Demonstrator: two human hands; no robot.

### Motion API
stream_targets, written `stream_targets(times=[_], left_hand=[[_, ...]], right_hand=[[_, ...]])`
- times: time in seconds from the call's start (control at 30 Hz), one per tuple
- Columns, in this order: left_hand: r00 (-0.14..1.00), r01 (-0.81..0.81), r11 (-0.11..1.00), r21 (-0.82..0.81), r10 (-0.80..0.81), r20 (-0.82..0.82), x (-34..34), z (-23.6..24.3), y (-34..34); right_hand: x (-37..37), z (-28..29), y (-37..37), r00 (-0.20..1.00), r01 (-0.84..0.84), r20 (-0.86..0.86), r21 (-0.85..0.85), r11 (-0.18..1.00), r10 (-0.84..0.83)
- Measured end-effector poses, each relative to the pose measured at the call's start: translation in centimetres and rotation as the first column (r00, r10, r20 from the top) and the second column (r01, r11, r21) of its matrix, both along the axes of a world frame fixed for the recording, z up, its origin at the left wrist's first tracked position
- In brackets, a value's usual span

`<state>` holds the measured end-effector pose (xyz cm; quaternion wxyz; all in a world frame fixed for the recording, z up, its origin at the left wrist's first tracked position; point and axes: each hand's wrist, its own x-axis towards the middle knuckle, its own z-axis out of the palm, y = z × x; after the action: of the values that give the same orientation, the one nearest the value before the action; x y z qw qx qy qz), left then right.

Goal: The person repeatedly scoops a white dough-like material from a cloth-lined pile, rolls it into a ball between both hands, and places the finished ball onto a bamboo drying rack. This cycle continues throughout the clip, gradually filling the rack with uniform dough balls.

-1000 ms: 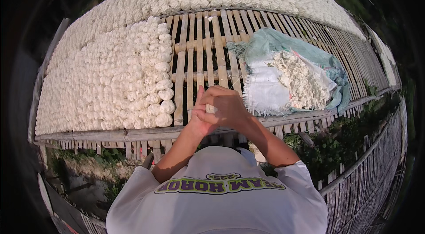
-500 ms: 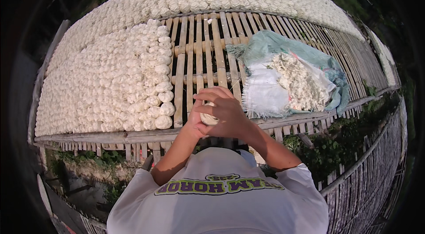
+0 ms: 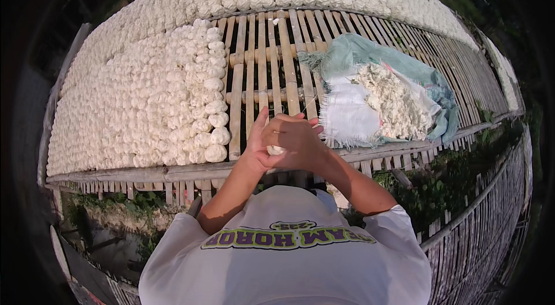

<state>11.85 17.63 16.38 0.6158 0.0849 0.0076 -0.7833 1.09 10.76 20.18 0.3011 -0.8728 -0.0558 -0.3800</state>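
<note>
Your left hand [image 3: 258,149] and your right hand [image 3: 298,140] are pressed together over the near edge of the bamboo rack [image 3: 272,68], and between the palms you hold a small white lump [image 3: 276,149]. Only a little part of the lump shows under the fingers, so I cannot tell its long axis or which way it points. The right hand lies on top with curled fingers, and the left hand cups from below with the thumb standing up. Just to your left, the laid white balls [image 3: 144,103] fill the rack in close rows, and the nearest row ends beside your left hand. To your right lies an open woven sack [image 3: 347,117] on a green cloth [image 3: 370,54], with a heap of white crumbly material [image 3: 390,100] in it, near your right hand. Between the balls and the sack the bare slats are free.
</note>
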Motion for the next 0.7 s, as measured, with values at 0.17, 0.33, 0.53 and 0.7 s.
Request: stream_targets(times=[0.17,0.33,0.53,0.7], left_hand=[[0.953,-0.297,0.952,0.079,0.3,-0.032,-0.4,-0.4,-0.3],[1.0,0.009,0.979,-0.204,-0.013,-0.018,0.7,-1.1,-0.1],[0.952,-0.301,0.947,-0.117,0.305,0.026,-0.4,-0.9,0.1],[0.974,0.003,0.992,-0.123,0.025,0.224,1.0,0.4,0.4]], right_hand=[[0.9,-1.3,0.8,0.972,0.229,0.025,0.154,0.961,-0.235],[1.0,-1.2,0.6,0.983,0.167,0.057,0.102,0.981,-0.173],[1.2,0.3,1.5,0.942,0.333,-0.106,0.406,0.851,-0.318],[1.2,0.5,0.4,0.974,0.187,0.146,-0.099,0.977,-0.172]])
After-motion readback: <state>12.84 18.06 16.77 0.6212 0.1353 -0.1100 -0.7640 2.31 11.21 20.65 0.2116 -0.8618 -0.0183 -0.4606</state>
